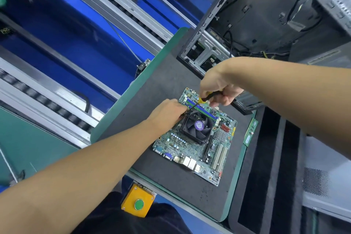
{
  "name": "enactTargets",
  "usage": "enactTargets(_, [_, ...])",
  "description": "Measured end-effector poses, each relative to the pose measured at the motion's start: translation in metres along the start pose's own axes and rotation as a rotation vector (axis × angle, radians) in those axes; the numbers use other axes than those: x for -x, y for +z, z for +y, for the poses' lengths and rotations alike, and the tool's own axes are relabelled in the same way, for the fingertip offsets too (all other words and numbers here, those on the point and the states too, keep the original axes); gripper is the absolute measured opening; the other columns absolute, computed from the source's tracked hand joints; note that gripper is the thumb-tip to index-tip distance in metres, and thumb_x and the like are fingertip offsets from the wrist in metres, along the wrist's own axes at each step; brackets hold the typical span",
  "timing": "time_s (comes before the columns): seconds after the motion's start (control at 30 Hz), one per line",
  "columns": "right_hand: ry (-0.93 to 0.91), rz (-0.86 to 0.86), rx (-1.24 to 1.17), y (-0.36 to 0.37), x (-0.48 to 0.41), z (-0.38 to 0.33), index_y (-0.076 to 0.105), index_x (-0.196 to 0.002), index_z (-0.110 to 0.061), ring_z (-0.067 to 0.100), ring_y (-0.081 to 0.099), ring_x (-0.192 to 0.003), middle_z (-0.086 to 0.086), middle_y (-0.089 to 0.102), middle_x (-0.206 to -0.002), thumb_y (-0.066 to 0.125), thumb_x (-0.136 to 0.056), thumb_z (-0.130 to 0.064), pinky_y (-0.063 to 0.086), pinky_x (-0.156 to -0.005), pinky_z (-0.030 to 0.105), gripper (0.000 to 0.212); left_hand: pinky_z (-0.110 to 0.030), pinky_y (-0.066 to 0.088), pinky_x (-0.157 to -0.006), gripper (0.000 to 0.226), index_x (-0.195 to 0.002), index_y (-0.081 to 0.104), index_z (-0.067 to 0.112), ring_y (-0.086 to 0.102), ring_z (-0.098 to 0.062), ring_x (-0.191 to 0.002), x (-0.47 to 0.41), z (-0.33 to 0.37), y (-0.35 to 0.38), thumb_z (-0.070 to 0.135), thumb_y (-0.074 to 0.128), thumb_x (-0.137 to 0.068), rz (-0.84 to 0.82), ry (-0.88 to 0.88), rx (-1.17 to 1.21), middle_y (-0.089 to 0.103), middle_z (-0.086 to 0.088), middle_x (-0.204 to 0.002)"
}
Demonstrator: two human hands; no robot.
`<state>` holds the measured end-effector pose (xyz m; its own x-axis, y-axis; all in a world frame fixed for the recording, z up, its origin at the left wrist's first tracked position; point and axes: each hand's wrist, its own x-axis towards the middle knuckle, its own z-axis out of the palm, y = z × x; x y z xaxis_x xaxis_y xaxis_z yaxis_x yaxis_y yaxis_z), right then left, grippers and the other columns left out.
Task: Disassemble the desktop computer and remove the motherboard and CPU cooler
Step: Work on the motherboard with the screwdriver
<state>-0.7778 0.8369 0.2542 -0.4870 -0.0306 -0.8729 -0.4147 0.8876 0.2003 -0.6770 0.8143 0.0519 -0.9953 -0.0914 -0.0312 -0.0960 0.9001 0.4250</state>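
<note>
A green motherboard (197, 150) lies flat on the dark mat (165, 89). A black CPU cooler (197, 127) with a fan and a purple hub label sits on the board. My left hand (167, 115) rests against the cooler's left corner, fingers curled at its edge. My right hand (218, 87) grips a screwdriver (204, 99) with a yellow and black handle, its shaft angled down to the cooler's upper left corner. The open, emptied computer case (266, 21) stands behind the board.
A loose RAM stick (251, 132) lies on the mat's right edge. A yellow box with a green button (138, 203) hangs under the table's front edge. A blue conveyor with metal rails (76, 34) runs on the left. A grey case panel (326, 180) lies at the right.
</note>
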Motion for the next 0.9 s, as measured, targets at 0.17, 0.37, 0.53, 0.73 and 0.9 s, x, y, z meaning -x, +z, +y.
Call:
enactTargets(0.17, [0.067,-0.054,0.210,0.016,-0.007,-0.006,0.044,-0.091,-0.007,0.008,0.029,-0.030,0.008,0.052,-0.064,0.034,-0.105,-0.013,0.026,-0.029,0.015,0.019,-0.031,0.032,-0.074,0.042,-0.111,0.056,0.022,0.052,-0.021,-0.104,-0.010,0.015,-0.010,-0.002,0.063,-0.077,-0.069,-0.057,-0.179,0.068,0.004,-0.101])
enactTargets(0.37, [-0.164,0.281,0.966,0.021,0.004,-0.019,0.049,-0.080,-0.011,0.015,0.043,-0.052,0.002,0.047,-0.070,0.046,-0.095,-0.005,0.035,-0.044,0.025,0.017,-0.032,0.040,-0.078,0.032,-0.104,0.061,0.012,0.054,-0.025,-0.100,-0.011,0.003,-0.006,-0.007,0.060,-0.079,-0.039,0.041,-0.050,0.064,-0.007,-0.097])
enactTargets(0.53, [-0.571,0.585,1.446,0.050,0.012,-0.026,0.041,-0.073,-0.020,0.022,0.047,-0.077,-0.001,0.054,-0.088,0.053,-0.093,-0.008,0.039,-0.059,0.028,0.026,-0.006,0.037,-0.061,0.021,-0.112,0.063,0.006,0.051,-0.002,-0.068,-0.006,-0.004,0.001,0.006,0.060,-0.092,0.047,-0.091,0.370,0.052,0.011,-0.076])
enactTargets(0.73, [-0.365,0.461,1.040,0.036,0.015,-0.019,0.041,-0.076,-0.013,0.021,0.049,-0.068,0.000,0.048,-0.079,0.050,-0.094,-0.006,0.040,-0.058,0.028,0.021,-0.028,0.037,-0.065,0.006,-0.093,0.064,0.007,0.050,-0.024,-0.079,-0.006,-0.003,-0.010,0.006,0.065,-0.087,-0.050,-0.066,0.345,0.056,-0.009,-0.088])
enactTargets(0.9, [-0.105,0.114,0.371,0.017,0.001,-0.015,0.049,-0.089,0.001,0.019,0.059,-0.066,0.011,0.065,-0.087,0.038,-0.101,-0.005,0.044,-0.060,0.029,0.018,-0.033,0.043,-0.082,0.009,-0.084,0.058,0.013,0.049,-0.019,-0.091,-0.006,-0.003,-0.011,0.013,0.064,-0.091,-0.042,-0.017,0.264,0.061,-0.011,-0.094])
